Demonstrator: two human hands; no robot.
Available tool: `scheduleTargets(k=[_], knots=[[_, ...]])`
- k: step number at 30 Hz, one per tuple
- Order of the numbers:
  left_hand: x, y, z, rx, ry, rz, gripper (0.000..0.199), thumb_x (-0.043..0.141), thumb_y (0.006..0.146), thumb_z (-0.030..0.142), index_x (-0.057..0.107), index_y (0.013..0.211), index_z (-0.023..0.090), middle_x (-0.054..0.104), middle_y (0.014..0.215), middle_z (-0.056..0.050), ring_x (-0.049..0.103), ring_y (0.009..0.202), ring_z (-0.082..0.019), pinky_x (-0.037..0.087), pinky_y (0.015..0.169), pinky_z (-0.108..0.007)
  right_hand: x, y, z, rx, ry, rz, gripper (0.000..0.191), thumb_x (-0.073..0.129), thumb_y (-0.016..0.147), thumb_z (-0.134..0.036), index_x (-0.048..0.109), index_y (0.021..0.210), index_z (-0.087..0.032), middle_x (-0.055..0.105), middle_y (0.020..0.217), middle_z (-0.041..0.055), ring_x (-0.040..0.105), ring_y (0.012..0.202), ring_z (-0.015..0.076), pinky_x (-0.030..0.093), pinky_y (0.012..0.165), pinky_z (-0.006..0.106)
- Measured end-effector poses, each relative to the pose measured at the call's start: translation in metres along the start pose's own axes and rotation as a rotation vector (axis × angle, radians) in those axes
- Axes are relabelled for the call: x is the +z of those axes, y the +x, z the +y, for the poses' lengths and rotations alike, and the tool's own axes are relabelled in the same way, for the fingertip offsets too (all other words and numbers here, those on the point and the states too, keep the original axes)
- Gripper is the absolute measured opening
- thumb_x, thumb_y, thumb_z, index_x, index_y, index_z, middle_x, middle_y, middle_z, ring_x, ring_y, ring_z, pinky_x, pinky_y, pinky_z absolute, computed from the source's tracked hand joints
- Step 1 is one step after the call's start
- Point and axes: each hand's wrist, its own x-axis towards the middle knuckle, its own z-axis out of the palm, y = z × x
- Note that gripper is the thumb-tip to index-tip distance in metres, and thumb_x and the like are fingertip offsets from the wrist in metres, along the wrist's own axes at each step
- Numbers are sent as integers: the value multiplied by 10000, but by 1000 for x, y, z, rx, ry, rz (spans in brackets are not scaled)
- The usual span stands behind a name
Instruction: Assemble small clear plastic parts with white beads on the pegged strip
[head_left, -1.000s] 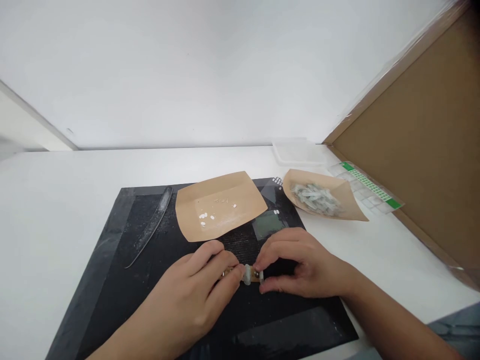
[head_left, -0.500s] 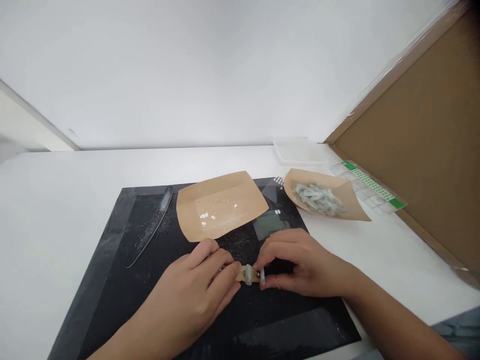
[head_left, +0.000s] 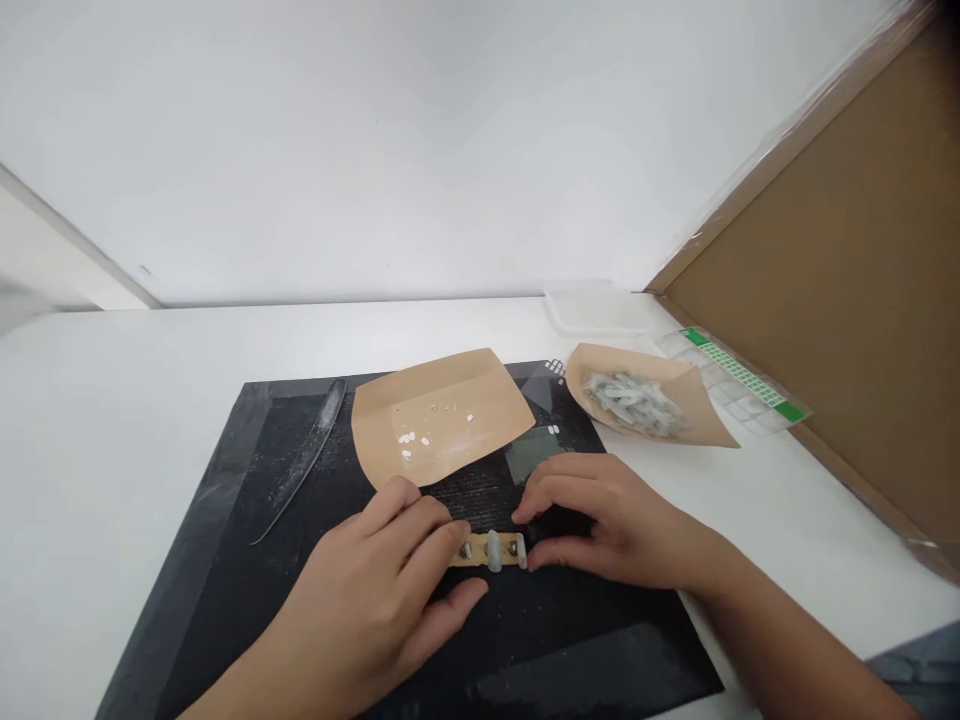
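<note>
A short yellowish strip [head_left: 475, 551] lies on a black mat [head_left: 600, 660], with small shiny metal parts on it. Two pale translucent sticks stand crosswise on the strip, one stick [head_left: 494, 551] near its middle and another stick [head_left: 521, 551] at its right end. My left hand [head_left: 382, 580] covers the strip's left end; its fingertips are at the upper edge while the thumb is spread away below. My right hand [head_left: 600, 525] is beside the right end, thumb and index finger apart, the thumb tip close to the end stick.
Behind the hands lies a brown paper sheet [head_left: 450, 400] bearing small white pieces. A paper tray [head_left: 697, 400] holds many pale sticks [head_left: 634, 400]. On the mat's left is a curved dark blade-like tool [head_left: 307, 450]. Clear plastic lid [head_left: 600, 310] and green-labelled sheet [head_left: 742, 370] lie behind.
My left thumb has moved down off the strip and the fingers have shifted left, baring more of it. My right thumb and finger have opened away from the end stick.
</note>
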Motion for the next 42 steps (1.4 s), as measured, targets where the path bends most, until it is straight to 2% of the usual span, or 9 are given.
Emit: scheduleTargets(k=[4,6,12,17,22,29,33,38,42], knots=[[-8,3,2,-4,-27,171,143,778,930,160,697,1042,126,702,935,-69,561,868,-199,486,798,-362,-10,-4,11,27,-147,99,119,752,983,-368,726,981,-252,741,935,-12,679,859,138,483,757,257],[-11,5,3,6,-16,232,121,756,924,78,695,1021,117,703,926,-66,564,860,-181,471,809,-355,-14,-6,17,63,-265,178,128,711,1011,-360,730,938,-257,737,896,-10,671,836,150,471,740,273],[-13,5,-1,-1,-36,219,118,716,934,24,698,955,138,691,868,-43,546,830,-169,454,812,-357,-17,-9,25,183,-564,392,195,648,1045,-350,732,905,-243,769,887,-2,708,824,179,474,711,301],[-14,3,-1,20,-55,240,117,721,923,11,711,958,123,700,869,-51,551,829,-167,453,807,-361,-13,-11,26,200,-783,432,188,572,1050,-205,753,1009,-239,808,970,12,749,877,217,506,744,340],[-15,3,1,23,-43,250,118,713,918,0,717,946,114,699,854,-54,555,823,-171,452,800,-368,-6,-12,28,186,-887,376,341,530,1002,-76,723,1226,-246,808,1146,25,757,1009,238,532,813,362],[-22,6,0,23,-10,289,135,696,910,-26,698,942,105,715,852,-53,586,811,-166,470,802,-361,1,-9,25,179,-913,376,321,577,1056,-208,640,1370,-238,827,1042,27,773,891,223,517,744,345],[-26,3,-8,-3,68,339,200,645,952,-12,694,1112,96,740,889,-60,587,843,-178,483,790,-340,1,-8,25,198,-891,412,355,551,1049,-165,616,1388,-249,832,1022,29,774,868,223,507,732,332],[-23,-7,-19,-103,131,296,449,534,977,-35,617,1382,140,759,916,-51,594,940,-215,518,843,-345,2,-6,18,147,-600,448,353,525,1061,-195,548,1410,-240,819,937,3,764,863,202,540,805,332],[-20,-5,-17,-41,99,239,411,576,977,16,618,1370,127,772,1036,-87,616,966,-228,521,928,-413,7,-2,1,-22,-359,309,323,603,1013,-222,595,1334,-247,793,995,17,745,908,185,546,815,319]])
